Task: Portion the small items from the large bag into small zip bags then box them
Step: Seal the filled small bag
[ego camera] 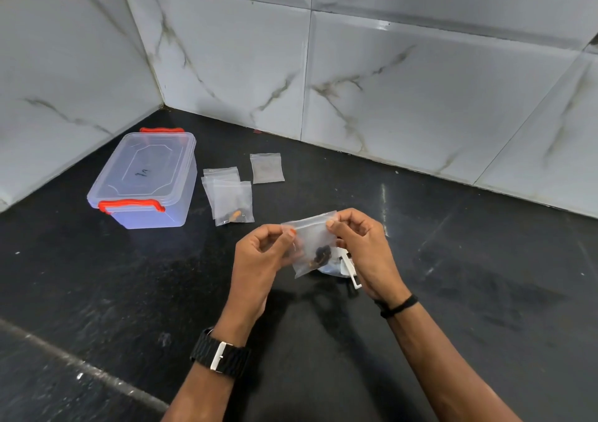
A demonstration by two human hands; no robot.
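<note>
A clear small zip bag (312, 243) holding dark bits is held upright above the counter; three more zip bags (231, 195) lie beside a lidded clear box (145, 179) with red clasps

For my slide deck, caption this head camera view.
Both hands pinch a small zip bag of dark items near a lidded clear box.

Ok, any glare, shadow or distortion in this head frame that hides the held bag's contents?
Head view: wide-angle bending curves the tile wall; a glare streak on the counter sits beside the right hand, off the zip bag; both hands, left hand included, look sharp; the bag's dark contents show but are too small to identify.
</note>
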